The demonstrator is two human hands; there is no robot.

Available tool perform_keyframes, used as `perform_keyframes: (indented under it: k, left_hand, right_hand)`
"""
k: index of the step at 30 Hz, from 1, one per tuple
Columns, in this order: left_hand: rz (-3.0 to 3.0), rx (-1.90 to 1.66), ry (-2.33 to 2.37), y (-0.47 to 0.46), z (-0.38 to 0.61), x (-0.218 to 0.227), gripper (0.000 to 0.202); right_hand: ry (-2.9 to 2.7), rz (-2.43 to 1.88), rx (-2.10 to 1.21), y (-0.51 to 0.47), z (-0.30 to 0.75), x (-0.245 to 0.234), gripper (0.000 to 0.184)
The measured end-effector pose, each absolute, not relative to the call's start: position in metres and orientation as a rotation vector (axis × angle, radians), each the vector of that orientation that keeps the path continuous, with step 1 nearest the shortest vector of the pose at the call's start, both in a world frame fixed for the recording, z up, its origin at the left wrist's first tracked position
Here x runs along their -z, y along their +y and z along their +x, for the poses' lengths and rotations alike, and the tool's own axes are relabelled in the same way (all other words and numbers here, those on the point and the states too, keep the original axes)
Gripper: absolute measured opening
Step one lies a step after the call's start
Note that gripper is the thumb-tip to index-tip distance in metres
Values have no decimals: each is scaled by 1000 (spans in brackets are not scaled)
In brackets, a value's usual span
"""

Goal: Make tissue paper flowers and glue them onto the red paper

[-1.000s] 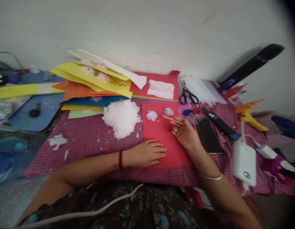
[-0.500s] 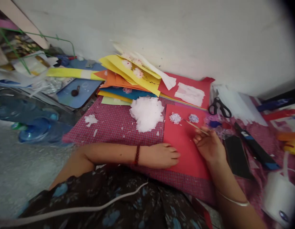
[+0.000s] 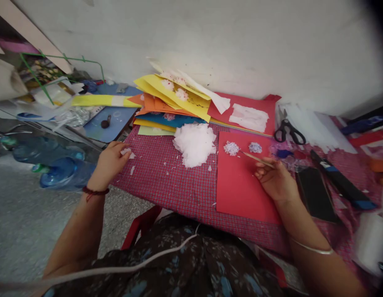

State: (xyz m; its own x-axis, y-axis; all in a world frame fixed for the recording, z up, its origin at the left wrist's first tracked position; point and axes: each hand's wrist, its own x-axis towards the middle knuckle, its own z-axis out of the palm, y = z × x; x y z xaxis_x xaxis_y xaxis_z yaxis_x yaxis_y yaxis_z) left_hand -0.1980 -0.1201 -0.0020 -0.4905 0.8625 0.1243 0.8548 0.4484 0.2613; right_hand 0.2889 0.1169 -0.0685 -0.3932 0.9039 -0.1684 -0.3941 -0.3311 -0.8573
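At the left edge of the checked cloth, my left hand (image 3: 110, 161) has its fingers curled and its thumb and forefinger around a white paper scrap (image 3: 129, 154). My right hand (image 3: 277, 178) pinches a thin wooden stick (image 3: 256, 158) above the red paper sheet (image 3: 241, 181). The stick's tip points at a white speckled paper flower (image 3: 231, 148) on that sheet. A purplish flower (image 3: 255, 147) lies to its right. Between the hands is a pile of torn white paper (image 3: 195, 145), touched by neither hand.
Folded yellow, orange and blue papers (image 3: 173, 99) are stacked against the wall. Black scissors (image 3: 289, 132), a dark phone (image 3: 315, 194) and a black-and-blue cutter (image 3: 343, 181) lie right. Blue plastic bottles (image 3: 60, 173) stand below left. A white cord (image 3: 142, 266) crosses my lap.
My left hand has left the red sheet and moved far left to the small white scraps. My right hand still holds the stick near the flowers. The view has shifted slightly.
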Motion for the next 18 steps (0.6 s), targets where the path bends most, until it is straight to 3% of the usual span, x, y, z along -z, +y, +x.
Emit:
perform_keyframes:
  k: [7,12,18]
  left_hand:
    - [1424,-567,2616,-114,-215,23,20]
    - [1161,-841,2641,-131,-223,18,11]
    - [863,-1319,2375,-129,-188,-1,24]
  right_hand:
    - [-935,-834,-1850,117,288,69,22]
    - [-931,-845,-1864,115,287,67,26]
    - [-879,-869,-1894,119,284,59,23]
